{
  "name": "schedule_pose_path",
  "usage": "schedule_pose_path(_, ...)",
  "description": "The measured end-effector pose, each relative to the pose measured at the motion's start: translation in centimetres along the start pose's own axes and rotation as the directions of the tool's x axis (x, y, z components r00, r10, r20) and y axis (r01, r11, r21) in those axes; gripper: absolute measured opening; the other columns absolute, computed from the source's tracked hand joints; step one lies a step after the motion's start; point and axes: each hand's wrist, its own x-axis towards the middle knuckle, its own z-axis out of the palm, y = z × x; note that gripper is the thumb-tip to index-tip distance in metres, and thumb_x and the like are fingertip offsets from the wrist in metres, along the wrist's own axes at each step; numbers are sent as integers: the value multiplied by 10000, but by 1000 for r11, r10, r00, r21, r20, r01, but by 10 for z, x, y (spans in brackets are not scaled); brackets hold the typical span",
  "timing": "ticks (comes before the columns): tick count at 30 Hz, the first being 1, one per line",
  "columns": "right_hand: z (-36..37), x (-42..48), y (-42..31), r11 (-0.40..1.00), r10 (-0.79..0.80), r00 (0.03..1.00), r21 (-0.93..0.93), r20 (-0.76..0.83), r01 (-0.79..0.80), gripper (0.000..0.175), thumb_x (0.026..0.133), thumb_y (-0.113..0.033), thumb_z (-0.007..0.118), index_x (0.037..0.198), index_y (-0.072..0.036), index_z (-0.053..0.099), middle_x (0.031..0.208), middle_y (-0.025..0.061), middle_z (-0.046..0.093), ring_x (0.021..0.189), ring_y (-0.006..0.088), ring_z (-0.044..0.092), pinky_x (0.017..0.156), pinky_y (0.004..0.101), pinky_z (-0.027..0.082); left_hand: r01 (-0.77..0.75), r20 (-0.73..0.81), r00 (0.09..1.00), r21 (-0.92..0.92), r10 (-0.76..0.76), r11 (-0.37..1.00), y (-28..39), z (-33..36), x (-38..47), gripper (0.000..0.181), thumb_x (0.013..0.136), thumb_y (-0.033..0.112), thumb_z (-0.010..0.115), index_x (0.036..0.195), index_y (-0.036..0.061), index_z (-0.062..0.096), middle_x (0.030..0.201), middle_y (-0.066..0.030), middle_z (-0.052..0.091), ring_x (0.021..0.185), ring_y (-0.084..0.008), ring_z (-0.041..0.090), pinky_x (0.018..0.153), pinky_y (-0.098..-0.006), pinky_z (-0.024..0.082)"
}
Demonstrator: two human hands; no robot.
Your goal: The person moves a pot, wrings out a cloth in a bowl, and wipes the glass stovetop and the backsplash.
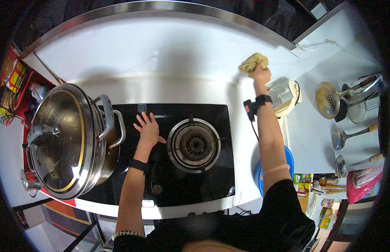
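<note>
My right hand [262, 75] grips a crumpled yellowish cloth [254, 63] up against the white marbled wall [207, 44], at the far right behind the stove. Fingers spread, my left hand [149, 129] holds nothing and is over the black glass gas cooktop [201, 192], left of the bare burner [196, 145]. I cannot tell whether its palm touches the glass. Close by on the left, a large steel pot with a glass lid [64, 138] covers that side of the cooktop. A black device is strapped around each wrist.
Beneath my right forearm are a clear container with a cream base [281, 97] and a blue basin [289, 157]. A skimmer [326, 100] and ladles [339, 138] hang along the right wall. A steel range hood edge [157, 5] spans the top. Red shelving with packets [17, 75] stands far left.
</note>
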Motion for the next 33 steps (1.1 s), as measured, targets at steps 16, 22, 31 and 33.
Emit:
schedule_pose_path(16, -1, -84, -122, 534, -824, 553, 159, -121, 831, 418, 698, -27, 600, 1087, -175, 561, 946, 125, 463, 785, 288, 543, 651, 363, 477, -33, -61, 998, 31, 35, 999, -7, 11, 2, 1231, 475, 363, 837, 1332, -93, 80, 1351, -377, -1, 1227, -573, -2, 921, -698, 89)
schedule_pose_path(22, 49, -134, -47, 405, -853, 322, 132, 411, 905, 342, 753, -29, 495, 1076, -137, 512, 950, 116, 492, 787, 291, 573, 613, 359, 501, -26, 0, 1000, 18, 26, 1000, -1, 6, 1, 1263, 441, 354, 849, 1329, -100, 74, 1347, -383, -34, 1229, -568, -43, 927, -695, 57)
schedule_pose_path(31, 33, -114, -44, 659, -730, 576, 155, 367, 736, 336, 734, -52, 563, 1060, -112, 511, 1003, 172, 504, 793, 350, 573, 633, 398, 495, 7, 4, 1000, 8, -7, 1000, -6, 6, 4, 1297, 437, 383, 846, 1345, -68, 36, 1362, -360, -42, 1240, -549, -50, 940, -682, 64)
schedule_pose_path(33, 19, -81, -38, 717, -696, 701, 190, 155, 670, 349, 734, -68, 576, 1074, -42, 502, 982, 207, 532, 844, 376, 555, 731, 445, 465, 13, 19, 1000, 21, -14, 1000, -2, 3, 3, 1297, 443, 402, 841, 1347, -64, 35, 1367, -352, -41, 1245, -542, -45, 943, -679, 72)
